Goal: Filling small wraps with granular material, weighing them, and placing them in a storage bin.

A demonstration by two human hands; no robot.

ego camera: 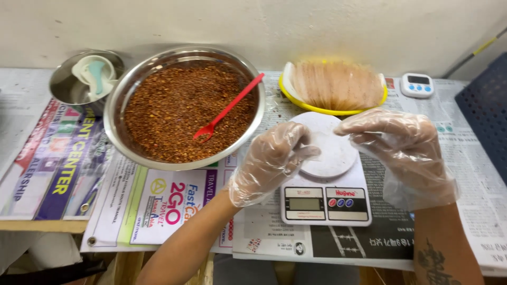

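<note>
Newspapers and printed flyers (68, 174) are covering the surface (42, 226). Toward the far left corner, a small steel bowl (66, 87) is sitting with a pale plastic scoop (95, 74) inside it. Touching it on the right, a large steel bowl (119, 132) is holding coarse red chili flakes (169, 116), and a red plastic spoon (227, 109) is lying tilted in them, its handle leaning on the bowl's right rim.

Right of the big bowl, the left hand (272, 158), wearing a clear disposable glove, is reaching over a white digital kitchen scale (325, 203) near the front edge. Its grip is pinching the left edge of a thin round white wrapper (330, 153) that is lying on the scale's round platform. The right hand (396, 142), gloved the same way, is hovering above the wrapper's right edge with fingers curled downward; whether that grip is touching the wrapper I cannot tell.

Behind the scale, by the far edge, a yellow tray (311, 107) is carrying a fanned stack of more thin round wrappers (338, 84). Right of it, a small white digital timer (416, 85) is lying flat. At the right edge, a dark blue plastic crate (488, 113) is standing.
</note>
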